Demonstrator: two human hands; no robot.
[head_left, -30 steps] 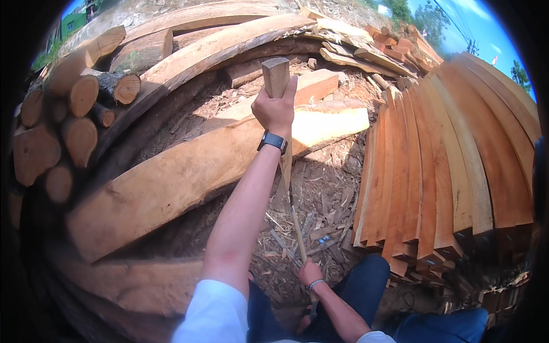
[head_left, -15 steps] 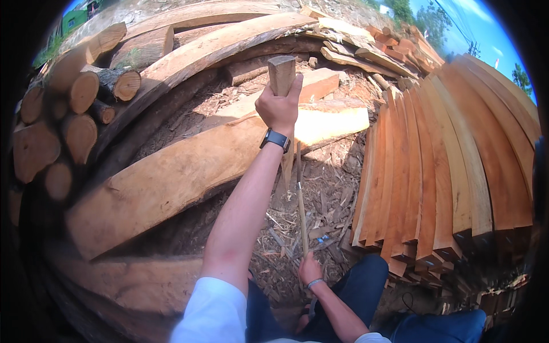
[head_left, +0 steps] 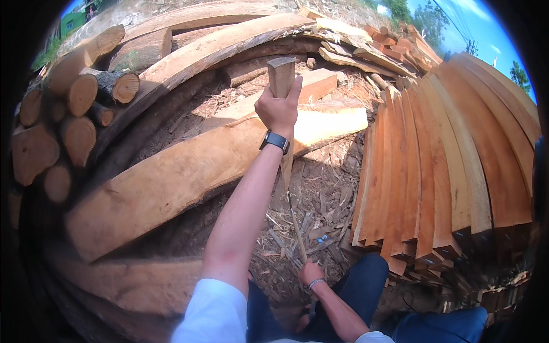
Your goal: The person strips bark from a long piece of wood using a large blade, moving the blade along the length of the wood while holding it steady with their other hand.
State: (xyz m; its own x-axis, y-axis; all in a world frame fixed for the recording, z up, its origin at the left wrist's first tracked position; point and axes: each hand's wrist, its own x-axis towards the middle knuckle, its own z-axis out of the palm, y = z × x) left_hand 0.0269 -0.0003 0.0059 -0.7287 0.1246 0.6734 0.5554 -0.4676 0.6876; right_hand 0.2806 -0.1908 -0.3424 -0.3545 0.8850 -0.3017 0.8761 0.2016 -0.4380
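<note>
Left grip (head_left: 277, 112), outstretched, clasps the wooden post (head_left: 281, 78), thumb raised.

We count one left hand (head_left: 277, 112), one right hand (head_left: 310, 271), one dark watch (head_left: 274, 140), one bracelet (head_left: 315, 283), two white sleeves (head_left: 214, 313), one squared timber piece (head_left: 281, 79) and one slim rod (head_left: 297, 234). Among the larger stock we list at least four long slabs (head_left: 171, 180), at least seven cut log ends (head_left: 83, 95) and one stack (head_left: 480, 137) of at least ten sawn beams (head_left: 441, 171), whose exact total lies beyond our count because the pieces overlap and their near ends sit in shadow. We further enter one green building (head_left: 73, 22), at least two trees (head_left: 432, 22), one small blue scrap (head_left: 323, 238) and loose wood chips (head_left: 336, 195) too numerous for us to number.
</note>
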